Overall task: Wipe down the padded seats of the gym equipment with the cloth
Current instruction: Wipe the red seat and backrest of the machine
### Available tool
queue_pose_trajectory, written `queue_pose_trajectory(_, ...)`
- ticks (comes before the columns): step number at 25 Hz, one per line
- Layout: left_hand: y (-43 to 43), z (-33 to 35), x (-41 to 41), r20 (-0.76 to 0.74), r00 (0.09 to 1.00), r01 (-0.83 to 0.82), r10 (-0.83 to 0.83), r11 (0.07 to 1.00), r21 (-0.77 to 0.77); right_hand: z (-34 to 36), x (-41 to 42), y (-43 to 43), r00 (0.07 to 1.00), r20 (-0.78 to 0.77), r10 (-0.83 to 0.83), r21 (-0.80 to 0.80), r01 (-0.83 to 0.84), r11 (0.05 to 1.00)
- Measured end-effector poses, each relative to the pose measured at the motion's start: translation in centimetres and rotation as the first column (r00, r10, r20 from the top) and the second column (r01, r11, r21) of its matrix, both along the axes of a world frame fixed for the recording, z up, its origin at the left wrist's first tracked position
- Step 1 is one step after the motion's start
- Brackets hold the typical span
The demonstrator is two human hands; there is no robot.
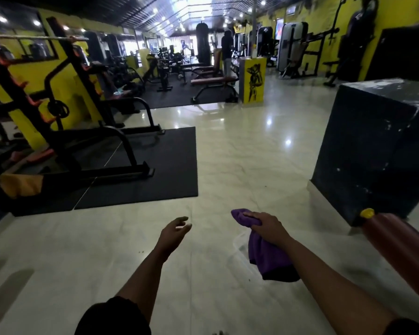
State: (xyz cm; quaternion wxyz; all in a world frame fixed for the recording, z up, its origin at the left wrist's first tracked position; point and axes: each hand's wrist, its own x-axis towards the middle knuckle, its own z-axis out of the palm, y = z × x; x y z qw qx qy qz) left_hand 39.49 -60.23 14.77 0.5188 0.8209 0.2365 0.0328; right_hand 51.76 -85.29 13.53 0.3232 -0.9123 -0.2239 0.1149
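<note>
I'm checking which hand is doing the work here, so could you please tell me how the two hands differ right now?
The right hand is closed around the purple cloth, which hangs below it; the left hand holds nothing. The left hand's fingers are loosely spread, while the right hand's are curled in a grip. Both are stretched forward over the pale floor, touching no equipment.

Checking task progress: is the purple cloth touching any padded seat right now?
No, the purple cloth hangs from the right hand over bare floor.
</note>
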Motion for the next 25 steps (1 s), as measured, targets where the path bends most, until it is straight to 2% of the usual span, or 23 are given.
queue_pose_trajectory(4,5.4,-1.8,13.0,-0.030,0.997,0.070,-0.070,0.998,-0.001,-1.7,11.6,4.3,0.997,-0.011,-0.070,-0.010,0.070,0.997)
queue_pose_trajectory(9,9.2,-2.5,28.9,-0.072,0.982,0.175,-0.175,0.984,-0.006,-1.9,23.9,6.4,0.969,-0.065,-0.237,0.004,0.238,0.971)
queue_pose_trajectory(14,8.9,-4.7,45.5,-0.132,0.911,0.393,-0.391,0.920,-0.011,-3.7,32.7,5.0,0.865,-0.131,-0.484,0.033,0.492,0.870)
queue_pose_trajectory(18,5.7,-5.8,60.2,-0.109,0.772,0.630,-0.627,0.776,-0.002,-4.8,39.9,2.7,0.714,-0.160,-0.682,0.070,0.697,0.713)
queue_pose_trajectory(21,1.9,-5.5,70.4,-0.145,0.595,0.800,-0.790,0.599,0.017,-4.4,44.0,1.2,0.536,-0.147,-0.831,0.042,0.843,0.536)
queue_pose_trajectory(25,-4.2,-5.2,79.2,-0.148,0.391,0.919,-0.908,0.395,0.002,-3.0,47.1,-0.9,0.323,-0.122,-0.939,0.004,0.946,0.325)
